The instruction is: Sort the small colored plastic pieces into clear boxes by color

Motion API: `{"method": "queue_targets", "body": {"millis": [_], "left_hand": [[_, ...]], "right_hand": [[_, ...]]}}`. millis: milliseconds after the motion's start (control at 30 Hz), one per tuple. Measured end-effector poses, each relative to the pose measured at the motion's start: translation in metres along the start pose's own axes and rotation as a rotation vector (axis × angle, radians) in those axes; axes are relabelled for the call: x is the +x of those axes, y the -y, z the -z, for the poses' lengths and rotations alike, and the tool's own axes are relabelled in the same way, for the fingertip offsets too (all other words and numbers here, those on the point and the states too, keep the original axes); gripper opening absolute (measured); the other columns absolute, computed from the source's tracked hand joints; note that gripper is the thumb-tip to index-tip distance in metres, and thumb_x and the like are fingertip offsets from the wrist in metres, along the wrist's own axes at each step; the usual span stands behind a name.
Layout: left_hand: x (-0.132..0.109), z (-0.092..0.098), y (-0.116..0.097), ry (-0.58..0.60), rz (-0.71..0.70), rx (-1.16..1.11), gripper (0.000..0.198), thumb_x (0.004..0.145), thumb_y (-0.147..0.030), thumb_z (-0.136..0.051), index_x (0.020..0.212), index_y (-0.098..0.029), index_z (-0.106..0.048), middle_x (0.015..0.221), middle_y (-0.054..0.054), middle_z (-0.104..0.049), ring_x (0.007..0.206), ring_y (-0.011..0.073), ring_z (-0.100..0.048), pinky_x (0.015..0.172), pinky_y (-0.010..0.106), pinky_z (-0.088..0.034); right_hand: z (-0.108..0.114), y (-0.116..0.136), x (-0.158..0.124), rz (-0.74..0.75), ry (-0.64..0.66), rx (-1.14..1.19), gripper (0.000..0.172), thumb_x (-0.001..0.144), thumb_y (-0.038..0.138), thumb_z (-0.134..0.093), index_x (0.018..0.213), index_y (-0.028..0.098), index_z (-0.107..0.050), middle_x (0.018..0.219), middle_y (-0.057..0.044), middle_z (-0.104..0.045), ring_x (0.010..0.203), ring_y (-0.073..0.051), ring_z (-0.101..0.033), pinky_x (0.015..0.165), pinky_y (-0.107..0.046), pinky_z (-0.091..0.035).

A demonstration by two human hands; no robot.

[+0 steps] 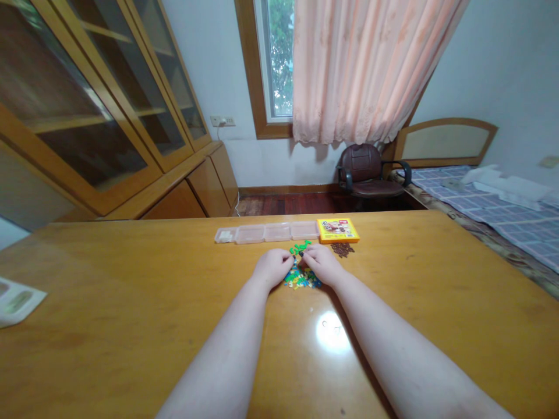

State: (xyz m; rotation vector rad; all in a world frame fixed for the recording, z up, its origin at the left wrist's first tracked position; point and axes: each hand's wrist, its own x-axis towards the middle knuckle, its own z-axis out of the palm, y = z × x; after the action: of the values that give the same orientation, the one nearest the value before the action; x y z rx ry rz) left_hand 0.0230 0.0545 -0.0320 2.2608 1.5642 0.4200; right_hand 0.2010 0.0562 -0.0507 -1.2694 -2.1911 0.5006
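Over a pile of small blue, yellow, white and green pieces [301,280], both my hands meet with their fingers curled in. My left hand [274,267] is closed at the pile's left edge, its thumb and fingertips pressed together. From the other side comes my right hand [322,265], also closed, its fingertips close to the left ones. Whatever is pinched in either hand is too small to make out. Just beyond the fingertips lie loose bright green pieces [300,247]. A heap of brown pieces [343,250] rests right of my right hand.
A row of clear plastic trays [277,231] lies near the table's [131,326] far edge, beside a yellow box [338,230]. At the left is a white packet [20,301]. Beyond the table stand a glass-door cabinet [131,110], a brown armchair [365,169] and a bed [493,201].
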Motion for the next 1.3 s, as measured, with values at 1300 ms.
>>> {"method": "queue_targets", "body": {"millis": [1300], "left_hand": [[0.0034, -0.0038, 0.0098, -0.114, 0.128, -0.009, 0.035, 0.087, -0.036, -0.039, 0.078, -0.019, -0.068, 0.082, 0.005, -0.069, 0.074, 0.0166, -0.058, 0.059, 0.024, -0.032]], "right_hand": [[-0.0025, -0.0009, -0.0012, 0.011, -0.019, -0.184, 0.033, 0.092, 0.029, -0.043, 0.074, 0.018, -0.068, 0.078, -0.003, -0.058, 0.078, -0.015, -0.050, 0.072, -0.026, -0.032]]}}
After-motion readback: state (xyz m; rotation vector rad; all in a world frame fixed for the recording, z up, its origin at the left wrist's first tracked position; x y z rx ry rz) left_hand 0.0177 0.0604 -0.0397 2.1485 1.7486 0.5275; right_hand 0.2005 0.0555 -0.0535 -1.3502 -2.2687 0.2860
